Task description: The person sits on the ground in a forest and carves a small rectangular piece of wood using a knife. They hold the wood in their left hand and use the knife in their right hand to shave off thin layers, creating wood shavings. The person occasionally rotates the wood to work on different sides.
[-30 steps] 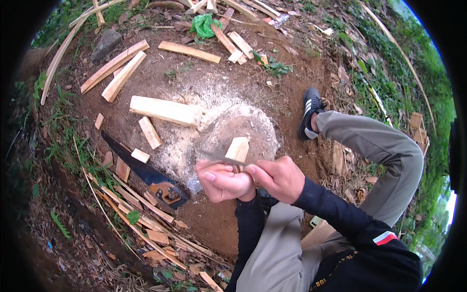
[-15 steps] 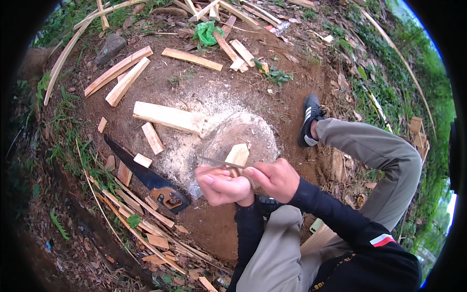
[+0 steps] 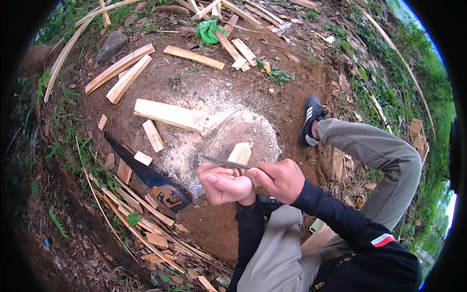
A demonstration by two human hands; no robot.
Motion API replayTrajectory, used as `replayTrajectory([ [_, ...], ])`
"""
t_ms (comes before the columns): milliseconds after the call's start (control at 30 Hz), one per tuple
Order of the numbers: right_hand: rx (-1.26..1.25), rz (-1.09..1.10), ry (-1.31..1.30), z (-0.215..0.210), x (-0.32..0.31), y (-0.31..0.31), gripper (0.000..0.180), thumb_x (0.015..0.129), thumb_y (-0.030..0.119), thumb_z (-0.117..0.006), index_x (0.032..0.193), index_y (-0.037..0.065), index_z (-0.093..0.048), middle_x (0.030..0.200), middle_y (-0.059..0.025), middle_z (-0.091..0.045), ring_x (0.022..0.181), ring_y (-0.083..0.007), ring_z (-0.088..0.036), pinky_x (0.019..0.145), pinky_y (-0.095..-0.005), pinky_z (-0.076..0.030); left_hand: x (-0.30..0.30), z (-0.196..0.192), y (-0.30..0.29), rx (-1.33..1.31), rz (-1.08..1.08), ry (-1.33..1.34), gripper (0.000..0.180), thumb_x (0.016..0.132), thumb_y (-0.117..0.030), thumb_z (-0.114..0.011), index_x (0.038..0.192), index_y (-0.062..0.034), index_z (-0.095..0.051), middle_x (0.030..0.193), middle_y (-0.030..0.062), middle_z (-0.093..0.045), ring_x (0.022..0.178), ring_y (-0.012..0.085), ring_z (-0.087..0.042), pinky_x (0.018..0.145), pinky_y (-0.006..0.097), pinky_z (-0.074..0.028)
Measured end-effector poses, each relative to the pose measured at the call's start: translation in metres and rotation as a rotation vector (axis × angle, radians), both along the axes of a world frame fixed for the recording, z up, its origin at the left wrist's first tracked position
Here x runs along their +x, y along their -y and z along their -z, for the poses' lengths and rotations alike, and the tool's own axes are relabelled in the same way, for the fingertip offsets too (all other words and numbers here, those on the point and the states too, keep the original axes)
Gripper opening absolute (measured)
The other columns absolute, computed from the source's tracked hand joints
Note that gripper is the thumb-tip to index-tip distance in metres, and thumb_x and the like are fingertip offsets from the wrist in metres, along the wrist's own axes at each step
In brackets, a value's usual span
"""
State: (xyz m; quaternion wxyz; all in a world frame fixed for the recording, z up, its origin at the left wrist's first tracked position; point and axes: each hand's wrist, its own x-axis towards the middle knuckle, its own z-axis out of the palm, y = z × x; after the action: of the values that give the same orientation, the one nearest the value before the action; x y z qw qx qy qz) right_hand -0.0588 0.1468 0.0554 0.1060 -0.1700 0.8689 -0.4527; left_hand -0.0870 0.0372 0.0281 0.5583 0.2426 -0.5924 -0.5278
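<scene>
"How far along is the cutting?"
"The wooden piece (image 3: 241, 153) has a pointed far end; its near end is hidden, so what's left I can't tell."
"Where's it from the fingers?"
"Just beyond them. The left hand (image 3: 225, 187) is curled, its grip unclear; the right hand (image 3: 280, 181) pinches a thin blade (image 3: 223, 161) crossing before the wood."
</scene>
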Motion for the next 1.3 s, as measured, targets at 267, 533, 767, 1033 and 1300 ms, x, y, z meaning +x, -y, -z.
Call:
replayTrajectory([
  [267,-0.031,-0.006,0.044,0.001,0.0,-0.003,0.038,0.099,0.033,-0.058,0.072,0.006,-0.062,0.057,-0.0167,-0.058,0.052,-0.0375,-0.06,0.049,-0.0459,-0.048,0.002,0.002,0.0,-0.055,-0.015,-0.004,0.043,0.099,-0.02,-0.043,0.058,-0.0096,-0.036,0.052,-0.0005,-0.032,0.053,0.0142,-0.038,0.055,0.031,-0.031],
  [533,-0.107,-0.036,0.101,-0.015,0.003,0.002,0.038,0.1,0.031,-0.056,0.073,0.005,-0.061,0.058,-0.0177,-0.058,0.054,-0.0371,-0.061,0.051,-0.045,-0.048,0.001,0.003,-0.002,-0.05,-0.095,0.092,0.046,0.1,-0.024,-0.045,0.057,-0.005,-0.041,0.058,0.0035,-0.042,0.054,0.0169,-0.041,0.054,0.032,-0.034],
  [767,-0.145,0.052,0.135,-0.013,0.004,0.006,0.034,0.1,0.029,-0.057,0.077,0.004,-0.064,0.061,-0.0181,-0.059,0.056,-0.038,-0.061,0.052,-0.0445,-0.049,0.002,0.008,0.0,-0.108,-0.085,0.067,0.047,0.098,-0.021,-0.048,0.054,-0.0086,-0.036,0.054,0.0012,-0.04,0.059,0.0179,-0.041,0.063,0.033,-0.034],
  [1033,-0.09,0.072,0.156,-0.012,0.002,0.0,0.03,0.1,0.026,-0.057,0.082,0.003,-0.066,0.061,-0.0195,-0.058,0.056,-0.0387,-0.061,0.052,-0.0435,-0.048,0.022,0.016,0.02,-0.361,0.238,0.032,0.021,0.09,-0.011,-0.054,0.071,-0.0052,-0.056,0.078,0.0052,-0.052,0.07,0.0205,-0.052,0.063,0.035,-0.044],
  [1300,-0.068,0.088,0.145,-0.016,0.002,-0.006,0.027,0.099,0.025,-0.059,0.086,0.004,-0.067,0.061,-0.0194,-0.058,0.056,-0.0382,-0.061,0.051,-0.0439,-0.049,0.057,0.038,0.024,-0.584,0.344,0.165,0.017,0.088,-0.005,-0.07,0.104,-0.0025,-0.071,0.116,0.0174,-0.057,0.1,0.0308,-0.064,0.081,0.039,-0.057],
])
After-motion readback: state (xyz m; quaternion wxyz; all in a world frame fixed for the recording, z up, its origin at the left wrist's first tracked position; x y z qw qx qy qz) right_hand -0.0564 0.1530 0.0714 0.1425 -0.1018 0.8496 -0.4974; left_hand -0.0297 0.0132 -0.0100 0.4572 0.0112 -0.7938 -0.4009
